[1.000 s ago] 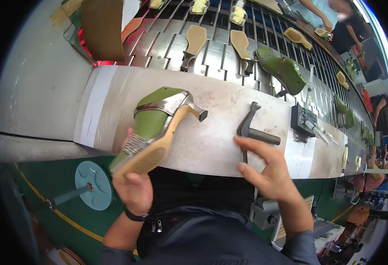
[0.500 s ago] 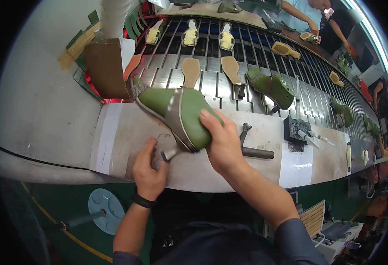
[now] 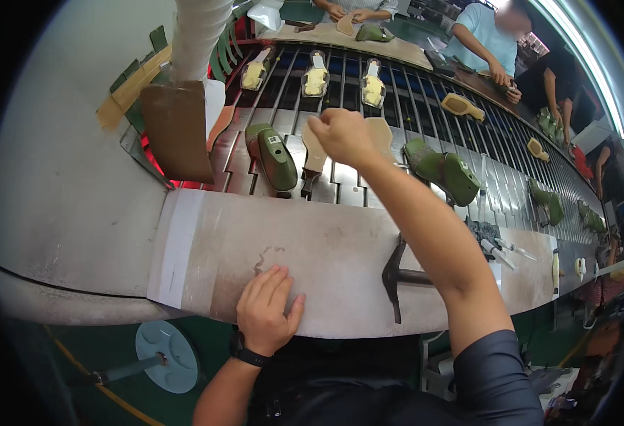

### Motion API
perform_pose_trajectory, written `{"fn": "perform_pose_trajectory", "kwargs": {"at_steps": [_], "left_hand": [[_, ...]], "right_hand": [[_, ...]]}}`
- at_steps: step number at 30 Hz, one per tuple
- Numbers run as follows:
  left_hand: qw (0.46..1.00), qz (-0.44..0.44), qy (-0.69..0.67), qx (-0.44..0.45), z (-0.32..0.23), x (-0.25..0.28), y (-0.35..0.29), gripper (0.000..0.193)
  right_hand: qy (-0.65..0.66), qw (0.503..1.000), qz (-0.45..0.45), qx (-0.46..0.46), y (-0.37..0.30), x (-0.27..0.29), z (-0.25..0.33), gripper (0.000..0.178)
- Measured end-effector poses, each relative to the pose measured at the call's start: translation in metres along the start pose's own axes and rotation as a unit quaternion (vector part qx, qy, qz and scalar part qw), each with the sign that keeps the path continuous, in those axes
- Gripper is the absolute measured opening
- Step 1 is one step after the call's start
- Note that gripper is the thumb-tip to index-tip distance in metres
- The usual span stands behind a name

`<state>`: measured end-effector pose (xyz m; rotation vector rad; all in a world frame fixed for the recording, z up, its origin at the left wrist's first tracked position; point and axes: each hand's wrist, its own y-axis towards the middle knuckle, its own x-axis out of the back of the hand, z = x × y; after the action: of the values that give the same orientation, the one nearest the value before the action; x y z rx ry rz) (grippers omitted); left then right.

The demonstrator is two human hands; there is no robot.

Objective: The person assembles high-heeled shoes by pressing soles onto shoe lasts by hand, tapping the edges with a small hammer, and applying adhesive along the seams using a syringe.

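- The left hand (image 3: 266, 316) lies back up at the near edge of the pale workbench (image 3: 326, 248), fingers slightly bent and close together, thumb apart, with nothing visible in it.
- The hammer (image 3: 393, 273) lies on the bench to that hand's right, its handle partly hidden by the right forearm.
- Farther right, the dark block (image 3: 484, 228) has syringes (image 3: 500, 254) beside it.
- Over the metal conveyor, the right hand (image 3: 344, 136) is curled almost closed; whether it has hold of anything I cannot tell.
- Just under its fingers is the left tan sole (image 3: 313, 153), heel end toward the bench; the right tan sole (image 3: 381, 133) is partly hidden behind the wrist.
- The left green shoe (image 3: 275, 160) sits left of the soles, the right green shoe (image 3: 443, 170) to their right.
- Beyond are three clear holders (image 3: 315, 79) with yellow contents, then co-workers (image 3: 486, 42) at the far bench.
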<state>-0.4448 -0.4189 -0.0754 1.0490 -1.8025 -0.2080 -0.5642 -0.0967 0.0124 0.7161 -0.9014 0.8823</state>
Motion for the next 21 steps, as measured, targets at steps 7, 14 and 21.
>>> {"fn": "perform_pose_trajectory", "kwargs": {"at_steps": [7, 14, 21], "left_hand": [[1.0, 0.012, -0.004, 0.003, 0.002, 0.001, 0.004, 0.031], [0.999, 0.05, 0.003, 0.013, 0.01, -0.003, 0.01, 0.029], [0.997, 0.077, 0.024, 0.018, 0.006, 0.009, 0.019, 0.03]], "right_hand": [[-0.342, 0.914, 0.185, -0.118, 0.004, 0.013, -0.128, 0.05], [-0.007, 0.97, -0.154, -0.187, 0.071, 0.039, -0.173, 0.037], [-0.221, 0.965, -0.047, -0.13, 0.177, 0.027, -0.19, 0.064]]}}
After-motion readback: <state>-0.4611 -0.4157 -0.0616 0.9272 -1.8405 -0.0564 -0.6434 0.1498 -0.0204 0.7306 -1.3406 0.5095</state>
